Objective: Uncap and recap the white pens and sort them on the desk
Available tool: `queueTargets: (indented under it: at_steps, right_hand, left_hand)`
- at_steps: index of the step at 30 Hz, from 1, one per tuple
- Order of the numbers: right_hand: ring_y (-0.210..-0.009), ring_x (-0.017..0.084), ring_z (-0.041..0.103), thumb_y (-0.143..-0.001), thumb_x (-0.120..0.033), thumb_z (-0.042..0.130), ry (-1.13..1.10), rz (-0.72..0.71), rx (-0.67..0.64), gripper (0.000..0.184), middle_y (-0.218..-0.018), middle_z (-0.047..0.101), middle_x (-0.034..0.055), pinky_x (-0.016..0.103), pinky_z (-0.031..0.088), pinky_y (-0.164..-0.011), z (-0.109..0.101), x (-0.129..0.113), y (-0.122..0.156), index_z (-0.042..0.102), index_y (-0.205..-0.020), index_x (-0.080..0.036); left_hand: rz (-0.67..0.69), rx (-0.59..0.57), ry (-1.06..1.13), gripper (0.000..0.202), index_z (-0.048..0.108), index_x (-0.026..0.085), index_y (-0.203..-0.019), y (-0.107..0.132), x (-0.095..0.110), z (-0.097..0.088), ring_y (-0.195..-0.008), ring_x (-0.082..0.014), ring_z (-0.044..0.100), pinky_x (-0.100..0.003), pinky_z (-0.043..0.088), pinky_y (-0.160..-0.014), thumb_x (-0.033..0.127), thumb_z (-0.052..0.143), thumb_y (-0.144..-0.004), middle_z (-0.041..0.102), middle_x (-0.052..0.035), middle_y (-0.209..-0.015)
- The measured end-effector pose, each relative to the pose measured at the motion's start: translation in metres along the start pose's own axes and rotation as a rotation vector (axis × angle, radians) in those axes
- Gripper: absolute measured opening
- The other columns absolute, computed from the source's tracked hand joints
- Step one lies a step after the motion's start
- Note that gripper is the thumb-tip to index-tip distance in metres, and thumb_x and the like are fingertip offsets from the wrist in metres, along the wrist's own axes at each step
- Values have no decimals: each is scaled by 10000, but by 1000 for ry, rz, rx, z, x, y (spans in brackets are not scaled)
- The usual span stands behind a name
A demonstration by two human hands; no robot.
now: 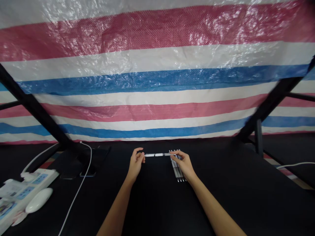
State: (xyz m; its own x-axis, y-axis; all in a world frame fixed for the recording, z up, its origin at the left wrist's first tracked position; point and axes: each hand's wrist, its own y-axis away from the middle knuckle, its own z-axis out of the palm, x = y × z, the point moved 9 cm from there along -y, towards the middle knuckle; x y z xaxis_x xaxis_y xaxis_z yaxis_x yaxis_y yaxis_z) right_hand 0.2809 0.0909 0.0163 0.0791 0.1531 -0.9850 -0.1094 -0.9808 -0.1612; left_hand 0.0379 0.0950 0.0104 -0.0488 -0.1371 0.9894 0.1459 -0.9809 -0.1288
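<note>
A white pen (159,154) with dark bands is held level above the black table, stretched between both hands. My left hand (136,162) pinches its left end between thumb and fingertips. At the opposite end, my right hand (183,161) grips the pen's thin tip between thumb and forefinger. Several similar white pens (176,171) lie side by side in a row on the table, just under and to the left of my right hand, which covers part of them.
On the left lie a white power strip (36,180), a white computer mouse (39,200) and a white cable (85,177). Dark phone-like slabs (88,172) rest behind the cable. Black frame bars (265,108) and a striped plastic sheet (157,111) stand beyond the black table (152,203).
</note>
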Motion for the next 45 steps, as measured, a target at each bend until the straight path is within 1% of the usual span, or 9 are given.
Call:
queueTargets:
  at_steps: [5, 11, 18, 23, 28, 39, 45]
  right_hand:
    - [-885, 257, 620, -637, -313, 682, 11, 9, 10, 164, -842, 710, 55, 374, 427, -835, -1, -1, 0, 713, -753, -201]
    - [-870, 248, 609, -634, -317, 676, -41, 17, 46, 154, -836, 698, 52, 356, 422, -820, -4, 1, 0, 692, -726, -195]
    - [-783, 238, 604, -609, -379, 697, -133, 63, 137, 214, -753, 681, 41, 341, 443, -740, -13, 8, -1, 679, -718, -196]
    - [-755, 238, 597, -601, -388, 691, -159, 90, 160, 213, -717, 670, 36, 336, 441, -709, -15, 7, 0, 676, -707, -204]
    - [-753, 230, 584, -606, -371, 680, -175, 86, 164, 194, -713, 658, 34, 326, 432, -704, -15, 6, 1, 669, -700, -201]
    - [-736, 212, 569, -610, -318, 666, -181, 87, 164, 143, -706, 649, 25, 307, 422, -688, -15, 8, 0, 671, -691, -200]
    - [-734, 207, 564, -599, -321, 670, -187, 83, 165, 157, -700, 646, 24, 305, 419, -692, -15, 6, 1, 672, -690, -192]
  left_hand:
    - [31, 51, 29, 290, 526, 174, -946, -1, 1, -6, -468, -83, 448, -207, 344, -514, 355, 589, -729, 456, 78, -487]
    - [-32, 144, 177, 315, 531, 170, -940, -2, -7, -16, -470, -70, 430, -197, 321, -502, 330, 623, -684, 436, 84, -483]
    - [-66, 213, 351, 315, 556, 184, -908, -6, -17, -25, -449, -46, 398, -191, 316, -482, 306, 670, -641, 375, 98, -492]
    - [-79, 221, 391, 309, 559, 179, -890, -7, -19, -25, -435, -36, 369, -187, 304, -471, 292, 680, -629, 340, 107, -470]
    - [-89, 216, 406, 306, 558, 172, -872, -6, -17, -23, -424, -25, 332, -182, 278, -457, 288, 690, -622, 318, 112, -464]
    - [-92, 238, 438, 292, 568, 156, -829, -5, -15, -24, -428, -20, 314, -182, 255, -448, 268, 704, -597, 322, 108, -468]
    - [-105, 238, 428, 308, 579, 148, -822, -4, -15, -23, -427, -21, 313, -180, 261, -449, 270, 715, -574, 330, 108, -452]
